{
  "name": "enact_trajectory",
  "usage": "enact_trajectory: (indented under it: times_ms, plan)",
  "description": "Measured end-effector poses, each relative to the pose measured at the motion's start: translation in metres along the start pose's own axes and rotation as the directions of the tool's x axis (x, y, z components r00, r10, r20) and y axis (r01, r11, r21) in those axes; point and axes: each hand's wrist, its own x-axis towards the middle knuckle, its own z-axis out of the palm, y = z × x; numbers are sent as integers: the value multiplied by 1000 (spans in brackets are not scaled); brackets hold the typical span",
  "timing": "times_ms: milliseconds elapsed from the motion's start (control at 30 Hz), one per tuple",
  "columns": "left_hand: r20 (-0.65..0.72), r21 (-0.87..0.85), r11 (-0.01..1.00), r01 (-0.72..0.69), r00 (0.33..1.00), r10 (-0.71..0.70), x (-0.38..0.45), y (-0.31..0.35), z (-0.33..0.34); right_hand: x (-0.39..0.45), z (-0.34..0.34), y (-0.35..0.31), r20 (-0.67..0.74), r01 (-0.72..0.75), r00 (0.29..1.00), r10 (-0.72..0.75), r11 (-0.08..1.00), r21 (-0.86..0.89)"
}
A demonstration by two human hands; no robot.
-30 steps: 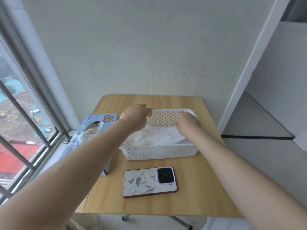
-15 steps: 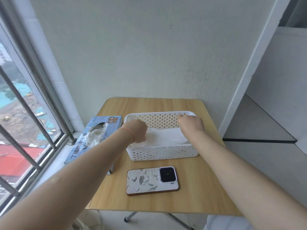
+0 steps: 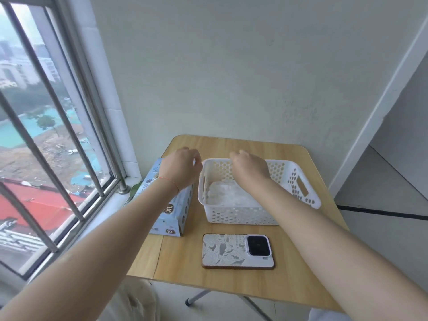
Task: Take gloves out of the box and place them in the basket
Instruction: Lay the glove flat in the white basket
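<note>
Your left hand (image 3: pixel 181 169) hovers over the far end of the glove box (image 3: pixel 172 206), its fingers curled downward and out of sight behind the back of the hand, so I cannot tell whether they pinch a glove. Your right hand (image 3: pixel 251 167) hangs over the far left corner of the basket (image 3: pixel 303 181), fingers likewise bent down and hidden (a faint translucent film may stretch between the two hands, but it is too thin to be sure). Just below the right fingers lie the crumpled clear gloves (image 3: pixel 228 195) already in the basket, likely dropped there for the task. The box stands just beside the basket, keeping each reach short. Nearer you than both hands, a phone (image 3: pixel 237 251) lies flat on the table (image 3: pixel 308 269)
</note>
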Motion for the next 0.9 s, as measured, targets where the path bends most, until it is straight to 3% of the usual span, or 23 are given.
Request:
enact_trajectory:
  times_ms: [133,233,367,467,533,667,800,900]
  plan:
    - [-21,-122,978,169,985,-173,-17,-50,-14,11,-2,-63,-64,203,979,-195,965,164]
    - [126,-282,928,243,968,-216,-34,-83,-23,17,-3,-102,-54,292,956,-289,907,303]
    - [346,-351,890,291,923,-165,-57,-101,-30,29,4,-135,95,205,965,-245,929,308]
    - [371,-302,918,258,919,-136,-63,-106,-22,35,10,-142,270,161,934,-235,950,269]
    - [361,-308,920,243,924,-124,-66,-106,-17,35,12,-144,309,152,921,-236,950,274]
    - [320,-336,914,226,940,-114,-69,-103,-14,34,15,-148,286,141,931,-227,946,292]
    - [320,-346,911,226,941,-112,-72,-103,-14,34,16,-149,220,61,960,-173,896,440]
    - [315,-354,907,228,942,-114,-72,-102,-15,35,19,-151,226,96,953,-200,911,401]
